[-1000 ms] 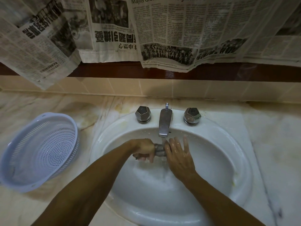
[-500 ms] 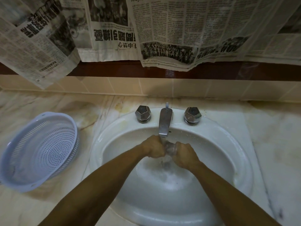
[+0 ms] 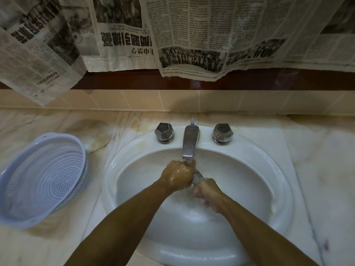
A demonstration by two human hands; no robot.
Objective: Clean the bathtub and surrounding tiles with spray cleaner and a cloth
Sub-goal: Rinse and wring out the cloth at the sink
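Both hands are gripping a small grey cloth (image 3: 197, 177) inside the white oval sink (image 3: 276, 189), just under the spout of the metal faucet (image 3: 189, 144). The left hand (image 3: 177, 176) is curling its wet fingers around the upper end of the cloth, and the right hand (image 3: 207, 194) is closing around the lower end, so only a short twisted piece is showing between the two fists. The long axis of the cloth is running diagonally, from the faucet side down toward the person's right. Two faceted knobs are standing behind the grip, one at each side of the faucet. Well to the left of the grip, a pale blue perforated basket (image 3: 41, 179) is lying tilted on the marble counter (image 3: 317, 169). Newspaper sheets (image 3: 192, 35) are hanging on the wall above.
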